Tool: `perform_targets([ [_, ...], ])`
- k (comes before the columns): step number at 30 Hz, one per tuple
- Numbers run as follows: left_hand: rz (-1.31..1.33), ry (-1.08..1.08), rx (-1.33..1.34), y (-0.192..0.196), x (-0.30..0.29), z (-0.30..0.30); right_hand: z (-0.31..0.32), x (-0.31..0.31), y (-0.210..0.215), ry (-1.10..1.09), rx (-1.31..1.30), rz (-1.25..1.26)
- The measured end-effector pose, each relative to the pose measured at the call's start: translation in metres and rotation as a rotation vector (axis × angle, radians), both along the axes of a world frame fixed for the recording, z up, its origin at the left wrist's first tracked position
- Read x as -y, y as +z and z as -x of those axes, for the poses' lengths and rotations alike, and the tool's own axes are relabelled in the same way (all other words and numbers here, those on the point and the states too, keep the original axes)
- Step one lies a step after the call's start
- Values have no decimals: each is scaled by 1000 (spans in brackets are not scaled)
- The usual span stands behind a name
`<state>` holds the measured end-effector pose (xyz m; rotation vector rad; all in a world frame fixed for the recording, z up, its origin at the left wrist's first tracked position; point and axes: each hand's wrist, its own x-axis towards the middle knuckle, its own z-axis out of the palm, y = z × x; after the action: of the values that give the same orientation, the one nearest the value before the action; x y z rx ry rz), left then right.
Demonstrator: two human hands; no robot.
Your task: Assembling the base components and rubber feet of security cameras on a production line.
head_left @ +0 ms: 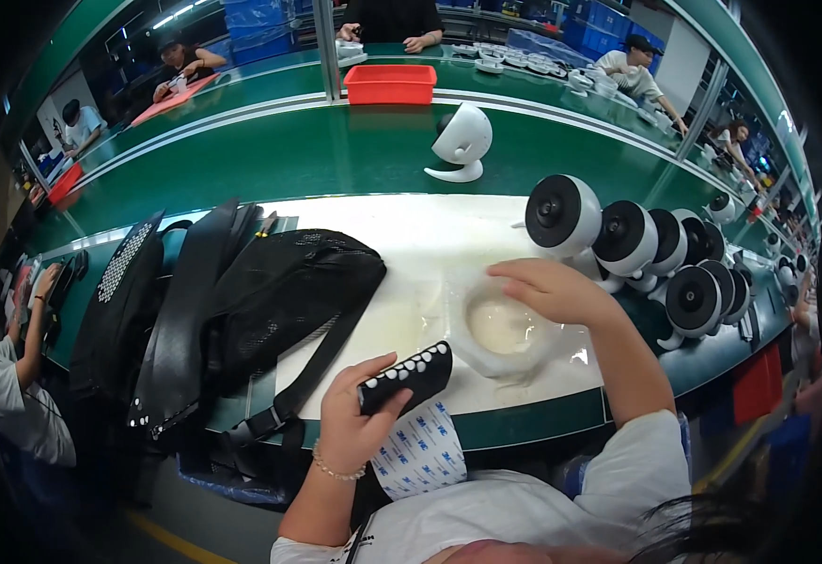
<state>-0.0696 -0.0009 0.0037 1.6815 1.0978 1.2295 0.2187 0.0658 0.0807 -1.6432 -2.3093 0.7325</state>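
My left hand (359, 414) is closed around a black pad (422, 369) with a row of round white dots along its upper edge. A white sheet (418, 456) with a blue printed pattern hangs below the pad, close to my body. My right hand (559, 291) holds nothing that shows; its fingers are stretched out over the far right rim of a whitish translucent ring-shaped holder (462, 338). That holder lies on the white work mat (373, 211). I cannot tell whether my right fingers touch it.
Black mesh bags (289, 291) with straps lie to the left. At right stand several white round devices (561, 216) with black discs; another device (465, 141) stands on the green belt (270, 150) beyond. Behind it is a red bin (390, 85). Several people work nearby.
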Motion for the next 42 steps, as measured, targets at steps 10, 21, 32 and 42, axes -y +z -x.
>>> perform_targets([
  [10, 45, -11, 52, -8, 0, 10, -37, -2, -54, -279, 222, -198],
  [21, -36, 551, 970, 57, 19, 163, -71, -1, -96, -200, 243, -720],
  [32, 365, -288, 173, 3, 11, -39, -101, -28, -65, -58, 227, -785],
  [42, 171, -254, 18, -2, 15, -37, -155, -96, -66, -259, 148, -1151],
])
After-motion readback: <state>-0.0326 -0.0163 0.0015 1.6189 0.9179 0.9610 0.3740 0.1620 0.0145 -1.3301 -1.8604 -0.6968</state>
